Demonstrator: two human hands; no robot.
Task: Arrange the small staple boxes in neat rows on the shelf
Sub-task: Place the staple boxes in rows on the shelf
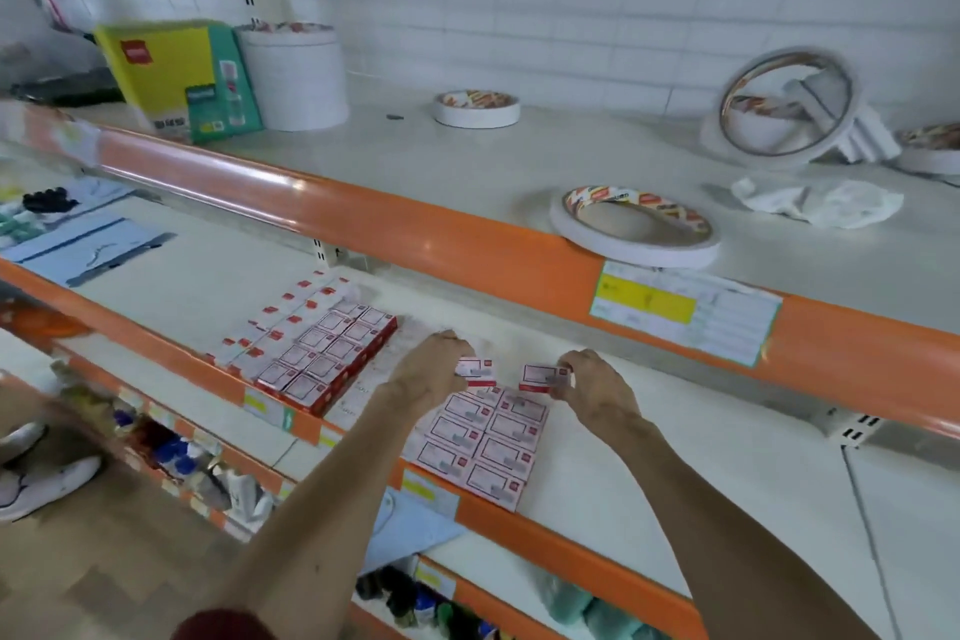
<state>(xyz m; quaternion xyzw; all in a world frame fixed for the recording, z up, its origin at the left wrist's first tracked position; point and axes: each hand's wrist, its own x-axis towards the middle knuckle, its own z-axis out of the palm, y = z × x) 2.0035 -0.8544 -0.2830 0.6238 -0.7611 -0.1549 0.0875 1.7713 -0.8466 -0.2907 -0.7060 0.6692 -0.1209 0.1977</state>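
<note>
Small white staple boxes with red edges lie in two neat columns [483,442] on the middle shelf [675,473], close to its orange front rail. My left hand [431,369] pinches one staple box [475,369] just above the back of the left column. My right hand [592,385] pinches another staple box [540,377] above the back of the right column. To the left a bigger block of staple boxes [317,359] sits stacked in rows.
The upper shelf [415,161] carries tape rolls [634,229], a crumpled white wrapper [821,203], a white tub [296,78] and a yellow-green pack [176,73]. Blue sheets [88,244] lie far left on the middle shelf. Small bottles fill the lower shelf [197,463].
</note>
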